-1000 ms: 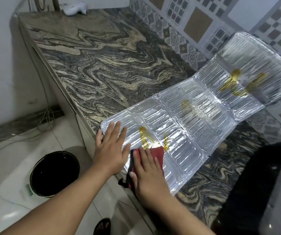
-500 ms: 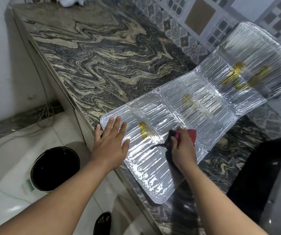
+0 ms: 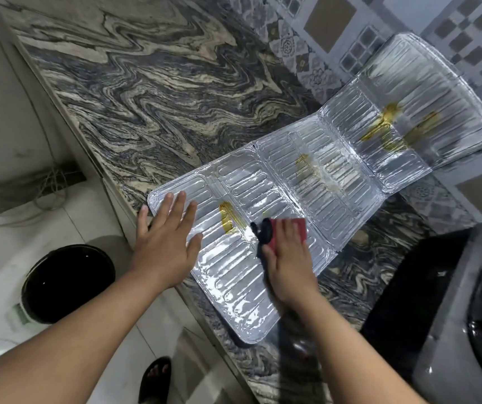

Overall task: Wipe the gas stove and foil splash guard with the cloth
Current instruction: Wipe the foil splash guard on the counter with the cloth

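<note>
The foil splash guard [image 3: 335,182] lies unfolded across the marble counter, its far panel leaning up on the tiled wall. Yellow-brown smears mark it: one [image 3: 228,218] on the near panel, one [image 3: 305,164] on the middle panel, larger ones [image 3: 388,129] on the far panel. My left hand [image 3: 167,237] presses flat, fingers spread, on the guard's near-left corner. My right hand [image 3: 287,258] presses a red and black cloth [image 3: 274,228] onto the near panel, just right of the near smear. The gas stove [image 3: 467,316] shows only as a dark edge at the lower right.
The marble counter [image 3: 146,91] stretches away to the upper left. A black bin [image 3: 67,281] stands on the white floor tiles below the counter edge. Cables [image 3: 50,182] lie along the floor by the wall. A sandalled foot [image 3: 155,380] is at the bottom.
My right hand swept the cloth from the guard's near edge up and right across the near panel, then back slightly toward the smear. My left hand stayed pressed on the corner.
</note>
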